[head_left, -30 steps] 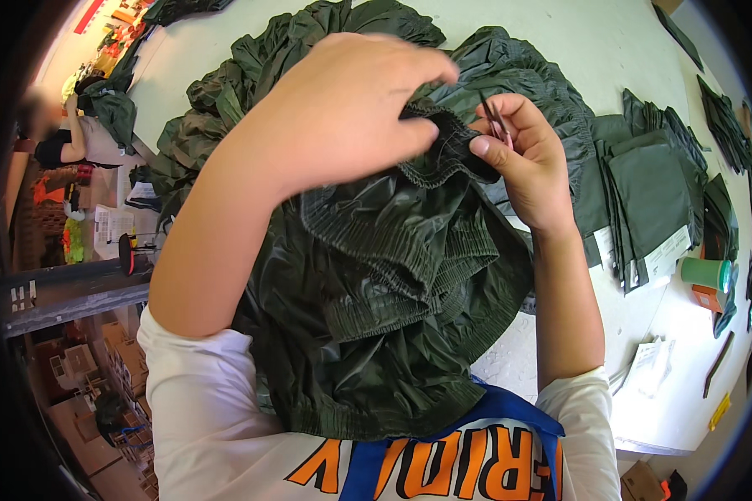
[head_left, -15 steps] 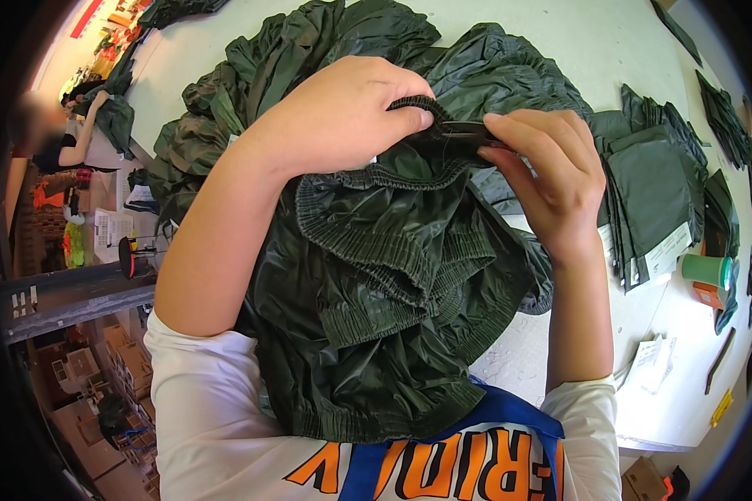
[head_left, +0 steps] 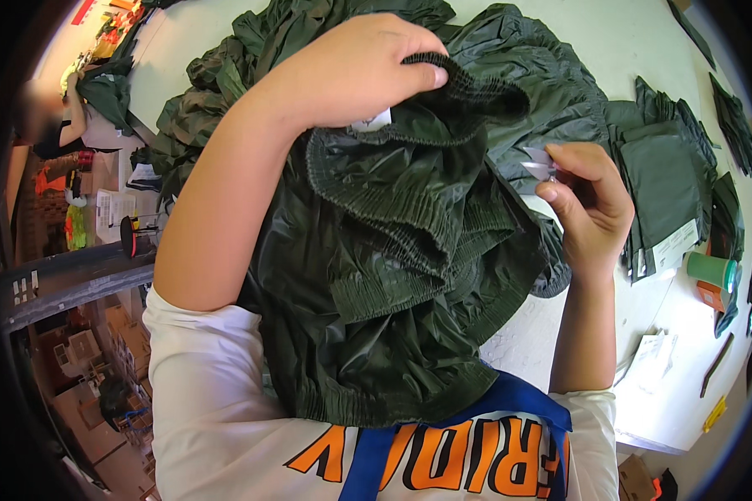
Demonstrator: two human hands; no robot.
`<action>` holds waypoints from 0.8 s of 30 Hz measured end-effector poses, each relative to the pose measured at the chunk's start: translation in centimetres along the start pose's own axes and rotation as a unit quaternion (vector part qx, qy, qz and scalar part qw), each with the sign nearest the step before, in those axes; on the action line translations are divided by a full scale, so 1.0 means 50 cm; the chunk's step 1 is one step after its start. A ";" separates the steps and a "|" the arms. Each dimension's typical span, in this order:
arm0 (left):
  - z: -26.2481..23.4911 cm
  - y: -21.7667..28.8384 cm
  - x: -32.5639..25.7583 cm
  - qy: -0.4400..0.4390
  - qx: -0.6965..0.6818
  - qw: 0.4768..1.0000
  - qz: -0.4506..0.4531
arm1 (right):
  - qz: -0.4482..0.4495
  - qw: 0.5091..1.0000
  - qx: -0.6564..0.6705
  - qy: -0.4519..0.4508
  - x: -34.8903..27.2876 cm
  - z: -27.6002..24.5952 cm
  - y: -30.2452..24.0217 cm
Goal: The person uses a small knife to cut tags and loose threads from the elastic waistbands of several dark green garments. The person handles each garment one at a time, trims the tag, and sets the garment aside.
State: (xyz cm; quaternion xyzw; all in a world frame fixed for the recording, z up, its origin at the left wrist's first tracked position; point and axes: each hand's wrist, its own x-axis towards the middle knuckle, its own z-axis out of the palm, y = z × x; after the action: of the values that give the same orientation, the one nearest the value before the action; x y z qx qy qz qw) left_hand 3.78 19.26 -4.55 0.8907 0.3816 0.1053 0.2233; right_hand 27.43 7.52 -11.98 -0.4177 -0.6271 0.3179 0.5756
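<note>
Concealment is affecting several parts of the scene. The lower part of the dark green garment [head_left: 393, 275] is being bunched in folds against the white shirt [head_left: 217, 417], so its full shape cannot be made out. The white label [head_left: 372, 123] is being covered almost wholly by the left hand [head_left: 355, 71]; only one corner is being shown. The small pale object [head_left: 539, 164] pinched in the right hand [head_left: 589, 209] is too small to be identified. The far stacks at the table's right rim are being bent and cut off by the lens edge.

The garment is being held up between the two hands, above the white table [head_left: 685, 334] and close to the chest. Its ribbed elastic band [head_left: 468, 79] is being gripped at the top by the left hand, with the thumb pressed on the band's outer face and the fingers closed behind it. The right hand is being held just beside the garment's right edge, apart from the left hand; whether it is touching the fabric cannot be told.

The left forearm is being raised steeply from the lower left, the wrist bent over the band. The right forearm is being held nearly upright, the fingers curled and the thumb and forefinger closed on the pale object. Folded green pieces [head_left: 664, 188] and a green cup [head_left: 712, 271] are being left on the table to the right.
</note>
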 end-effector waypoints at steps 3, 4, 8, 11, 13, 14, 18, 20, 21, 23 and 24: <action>0.002 -0.007 -0.006 0.003 0.008 1.000 -0.014 | 0.002 0.999 -0.025 -0.020 -0.036 -0.018 -0.007; 0.000 -0.003 -0.007 0.003 0.012 1.000 -0.024 | 0.004 0.999 -0.011 -0.035 -0.048 -0.020 -0.008; 0.007 -0.019 -0.005 0.026 0.049 0.998 0.003 | 0.071 0.994 0.006 -0.089 -0.095 -0.002 -0.036; 0.003 -0.020 0.003 -0.010 0.006 1.000 -0.019 | -0.127 0.984 -0.117 -0.041 -0.092 0.018 -0.032; 0.005 -0.025 0.001 -0.012 0.024 0.999 -0.032 | -0.227 0.954 -0.195 -0.015 -0.069 0.011 -0.037; 0.006 -0.024 0.002 -0.006 0.045 0.998 -0.031 | -0.282 0.931 -0.232 -0.013 -0.058 0.008 -0.037; 0.011 -0.029 0.003 0.002 0.059 0.997 -0.042 | -0.394 0.881 -0.259 -0.035 -0.029 0.011 -0.043; 0.012 -0.032 0.003 0.004 0.072 0.997 -0.041 | -0.420 0.871 -0.254 -0.030 -0.022 0.019 -0.044; 0.012 -0.033 0.003 0.004 0.079 0.996 -0.041 | -0.432 0.866 -0.250 -0.031 -0.020 0.023 -0.042; 0.013 -0.028 0.002 0.005 0.076 0.996 -0.042 | -0.454 0.856 -0.244 -0.032 -0.015 0.030 -0.039; 0.012 -0.025 0.003 0.005 0.075 0.996 -0.042 | -0.460 0.854 -0.242 -0.034 -0.013 0.034 -0.039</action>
State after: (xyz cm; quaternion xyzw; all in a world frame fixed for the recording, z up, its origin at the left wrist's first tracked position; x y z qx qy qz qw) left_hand 3.30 19.92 -5.68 0.8877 0.4265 0.0715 0.1583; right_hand 25.45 6.19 -10.80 -0.1966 -0.8241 -0.1305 0.5149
